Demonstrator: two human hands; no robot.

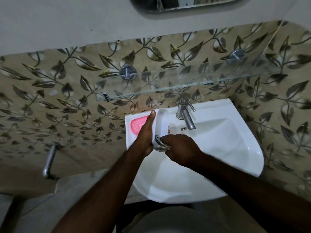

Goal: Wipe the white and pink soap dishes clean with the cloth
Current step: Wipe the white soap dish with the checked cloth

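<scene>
White ceramic makes up the basin (218,148), the landmark here, fixed to a wall of leaf-patterned tiles (58,98). Two soap dishes show at its back left corner. The pink soap dish (137,126) lies flat on the basin's rim, partly covered by the left hand (146,135). The white soap dish (161,123) is held tilted on edge just right of the pink one, above the rim, between it and the tap (185,113). The left hand is closed around the white dish, thumb stretched along its upper edge and fingertips peeking out past its far side. The right hand (180,150), over the basin's left part, is clenched on one crumpled grey cloth (159,145), which is pressed against the near end of the white dish. One steel tap stands at the basin's back. One glass shelf (185,81) on two round metal mounts hangs above the basin, and one mirror (185,4) shows higher up.
</scene>
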